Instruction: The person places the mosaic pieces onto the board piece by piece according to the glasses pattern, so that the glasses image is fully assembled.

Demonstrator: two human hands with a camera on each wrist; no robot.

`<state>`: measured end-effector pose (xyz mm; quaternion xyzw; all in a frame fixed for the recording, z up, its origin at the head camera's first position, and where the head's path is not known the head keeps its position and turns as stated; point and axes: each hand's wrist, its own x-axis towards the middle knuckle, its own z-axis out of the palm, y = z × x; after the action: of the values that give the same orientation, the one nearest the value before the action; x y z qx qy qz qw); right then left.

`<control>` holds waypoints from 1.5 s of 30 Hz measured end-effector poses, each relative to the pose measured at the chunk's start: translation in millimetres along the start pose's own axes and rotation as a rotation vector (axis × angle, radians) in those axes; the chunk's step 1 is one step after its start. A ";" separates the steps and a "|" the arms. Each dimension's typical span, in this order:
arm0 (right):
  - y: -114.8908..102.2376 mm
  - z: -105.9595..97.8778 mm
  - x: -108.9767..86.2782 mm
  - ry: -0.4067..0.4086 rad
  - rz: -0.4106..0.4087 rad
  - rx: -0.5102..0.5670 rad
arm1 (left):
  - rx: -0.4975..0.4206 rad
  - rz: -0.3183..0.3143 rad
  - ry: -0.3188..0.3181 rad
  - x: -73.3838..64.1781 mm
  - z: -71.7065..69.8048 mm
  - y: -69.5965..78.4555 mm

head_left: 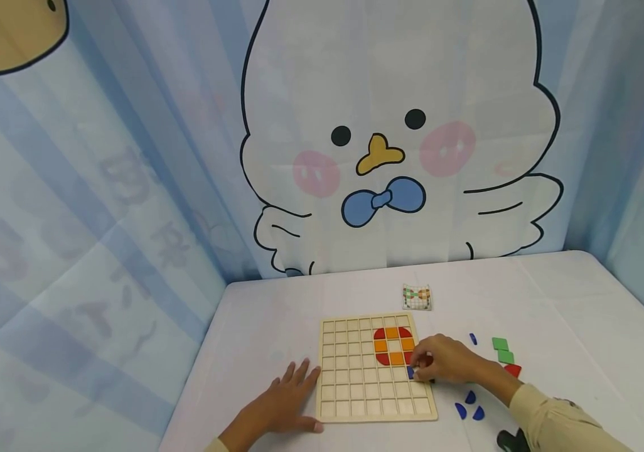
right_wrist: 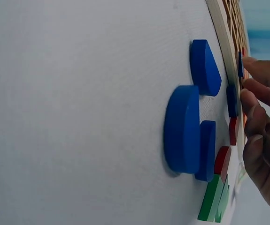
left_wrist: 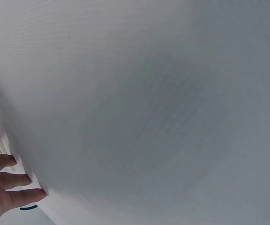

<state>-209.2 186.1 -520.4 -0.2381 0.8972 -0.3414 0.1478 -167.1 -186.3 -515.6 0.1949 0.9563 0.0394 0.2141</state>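
Currently blue piece point(head_left: 410, 372) in right-hand column of wooden grid board point(head_left: 364, 393), just below red-and-orange ring point(head_left: 380, 346); right hand point(head_left: 445, 359) pinching it by fingertips; left hand point(head_left: 288, 398) spread, holding nothing, on white table point(head_left: 277, 314) beside board's left edge; three blue half-discs point(head_left: 461, 411) and green pieces point(head_left: 499, 344) off to right; small patterned card point(head_left: 417, 297) beyond far edge
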 end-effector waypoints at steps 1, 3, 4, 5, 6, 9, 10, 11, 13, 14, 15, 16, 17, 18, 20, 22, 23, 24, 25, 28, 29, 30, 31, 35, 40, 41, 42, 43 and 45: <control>0.8 -0.5 -0.3 -0.002 -0.008 0.012 | 0.000 0.001 0.002 -0.5 -0.6 0.4; 3.4 -1.7 -1.2 -0.004 -0.027 0.038 | 0.000 0.005 0.005 -1.4 -1.3 0.7; 4.9 -2.5 -1.9 -0.003 -0.034 0.052 | 0.000 0.007 0.007 -1.8 -1.5 0.8; 6.6 -3.5 -2.8 0.001 -0.042 0.063 | 0.003 0.009 0.008 -2.1 -1.6 0.9; 8.2 -4.6 -4.0 0.006 -0.047 0.074 | 0.004 0.009 0.008 -2.3 -1.9 1.2; 13.3 -7.9 -8.3 0.026 -0.059 0.084 | 0.008 0.007 0.008 -2.4 -2.1 1.6; 14.9 -9.0 -9.9 0.031 -0.060 0.085 | 0.008 0.006 0.009 -2.4 -2.2 1.7; 16.8 -9.8 -11.3 0.035 -0.060 0.081 | 0.009 0.004 0.008 -2.3 -2.3 1.8; 20.3 -11.0 -14.3 0.037 -0.053 0.073 | 0.006 0.003 0.008 -2.4 -2.3 1.7; 21.8 -11.5 -15.6 0.036 -0.053 0.069 | 0.005 0.003 0.008 -2.5 -2.3 1.7; 23.1 -11.9 -17.0 0.033 -0.056 0.066 | 0.005 0.004 0.008 -2.6 -2.3 1.6; 24.5 -12.2 -17.8 0.030 -0.053 0.060 | 0.004 0.004 0.007 -2.8 -2.5 1.7; 25.7 -12.2 -18.3 0.027 -0.052 0.052 | 0.004 0.006 0.007 -3.0 -2.8 1.7; 26.6 -12.4 -18.8 0.024 -0.053 0.044 | 0.006 0.007 0.007 -3.3 -3.1 1.8; 27.3 -12.5 -19.1 0.020 -0.058 0.029 | 0.005 0.009 0.008 -3.6 -4.0 2.0; 27.9 -12.0 -18.8 0.020 -0.048 0.011 | 0.005 0.011 0.006 -3.7 -4.8 2.2; 28.0 -11.8 -18.8 0.019 -0.045 0.002 | 0.003 0.011 0.005 -3.4 -4.9 2.2; 28.0 -11.7 -18.9 0.018 -0.045 -0.003 | 0.002 0.009 0.004 -3.1 -4.6 2.1; 28.4 -11.5 -18.8 0.017 -0.047 -0.008 | -0.001 0.008 0.003 -2.9 -4.5 2.2; 28.8 -11.1 -19.1 0.013 -0.050 -0.028 | -0.004 0.003 0.002 -2.3 -3.4 2.0; 28.7 -11.1 -19.4 0.011 -0.051 -0.031 | -0.006 0.000 0.002 -2.2 -3.0 1.9; 28.6 -11.0 -19.9 0.010 -0.055 -0.034 | -0.008 -0.001 0.003 -2.3 -2.7 1.8; 28.4 -11.1 -20.4 0.008 -0.056 -0.036 | -0.010 -0.003 0.003 -2.4 -2.8 1.8; 26.9 -11.0 -23.3 0.002 -0.046 -0.047 | -0.014 -0.006 0.001 -2.1 -2.7 1.6; 25.8 -11.7 -26.5 -0.011 -0.035 -0.068 | -0.018 -0.006 -0.004 -1.9 -2.8 1.9; 25.7 -11.9 -27.0 -0.014 -0.035 -0.073 | -0.020 -0.008 -0.005 -1.7 -2.7 2.0; 25.7 -12.3 -27.5 -0.019 -0.034 -0.078 | -0.022 -0.010 -0.006 -1.6 -2.9 2.1; 25.7 -12.7 -28.0 -0.024 -0.035 -0.082 | -0.022 -0.012 -0.006 -1.3 -2.8 2.1; 26.0 -13.7 -28.8 -0.032 -0.041 -0.091 | -0.020 -0.013 -0.006 -0.8 -2.4 1.8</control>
<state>-199.2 225.7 -525.2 -0.2684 0.9042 -0.2995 0.1439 -166.8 -184.9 -512.9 0.1864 0.9566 0.0469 0.2190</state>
